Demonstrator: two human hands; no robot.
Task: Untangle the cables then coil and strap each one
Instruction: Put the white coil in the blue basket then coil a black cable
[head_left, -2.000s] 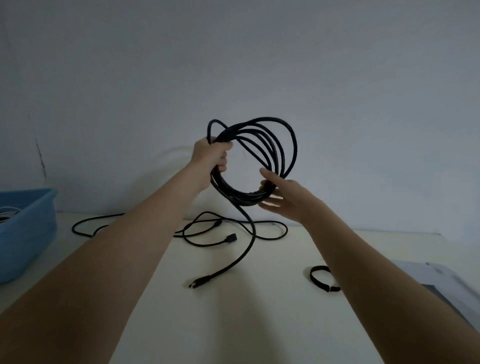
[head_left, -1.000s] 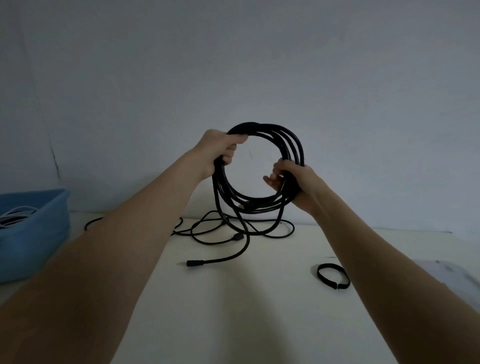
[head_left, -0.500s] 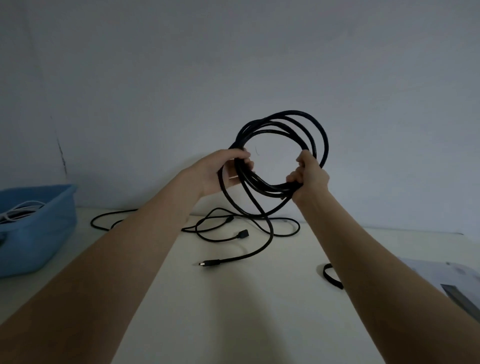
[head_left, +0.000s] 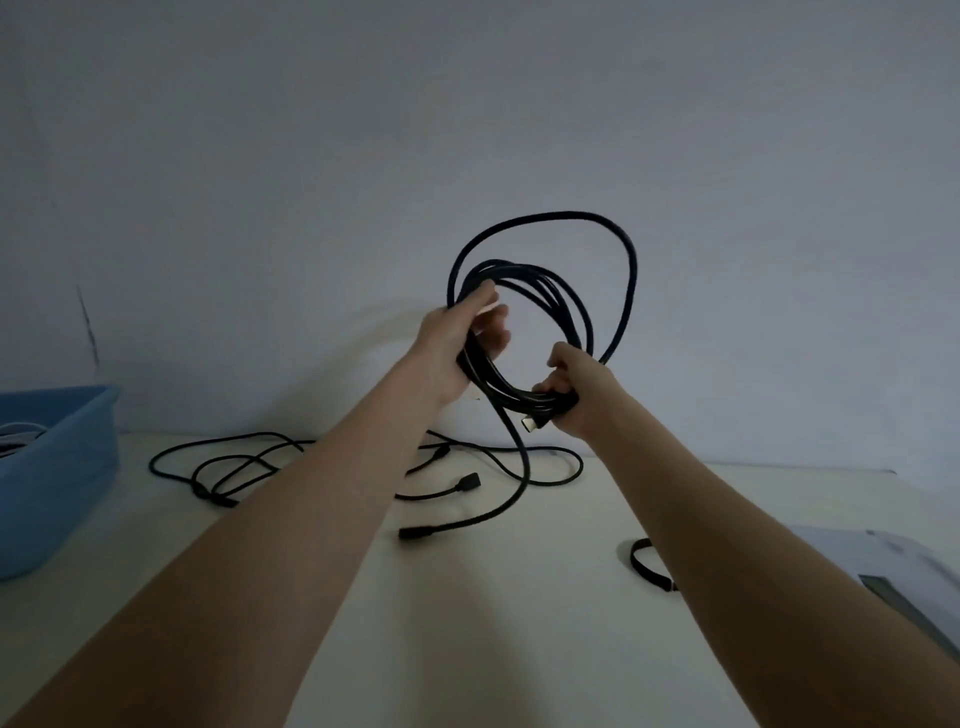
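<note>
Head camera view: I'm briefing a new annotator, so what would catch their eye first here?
A black cable coil held up against the wall, the left hand gripping its left side and the right hand its bottom, one loop bulging above. Its tail hangs to the table, where more black cable sprawls. A blue bin sits far left.

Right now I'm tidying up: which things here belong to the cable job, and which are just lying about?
Job:
coiled black cable, gripped by left hand and right hand
loose cables on table
black strap

Lying about:
blue bin
grey device
</note>
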